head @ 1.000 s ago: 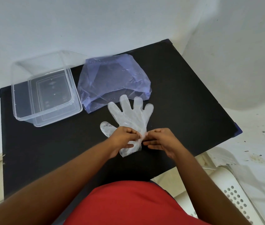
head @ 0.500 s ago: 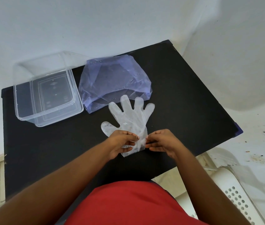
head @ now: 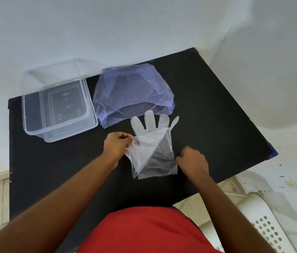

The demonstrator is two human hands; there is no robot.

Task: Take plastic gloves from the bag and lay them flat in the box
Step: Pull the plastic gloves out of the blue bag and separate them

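I see hands pulled apart now: left hand [head: 117,147] fingers pinch the glove [head: 151,143], peeling a layer leftward; right hand [head: 192,159] curled at its cuff edge, grip unclear. Glove on surface [head: 207,106] near bag [head: 133,92]; box [head: 58,103] unchanged.

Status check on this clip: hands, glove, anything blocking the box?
Left hand pinching glove edge; right hand pinching its cuff side. Glove spread on black table, partly folded. Clear box open, path unobstructed.
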